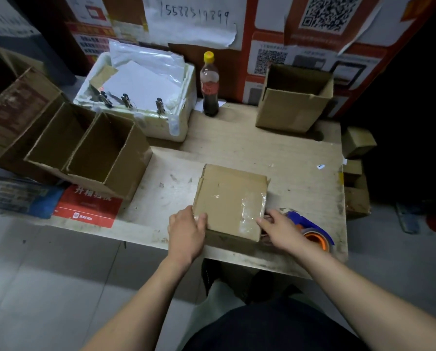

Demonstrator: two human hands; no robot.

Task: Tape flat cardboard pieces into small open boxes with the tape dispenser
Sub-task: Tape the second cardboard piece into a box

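Observation:
A small cardboard box (231,198) lies bottom-up near the front edge of the table (287,158), with a strip of clear tape across its near part. My left hand (186,230) presses on the box's near-left corner, thumb on top of the tape. My right hand (280,228) holds the blue and orange tape dispenser (310,230) against the box's right side. Its fingers curl around the dispenser's handle, which is mostly hidden under the hand.
Open cardboard boxes (103,153) stand at the left, another open box (295,100) at the back right. A white foam box (141,92) with papers and clips and a cola bottle (210,84) stand at the back. More cardboard (356,173) sits off the table's right edge.

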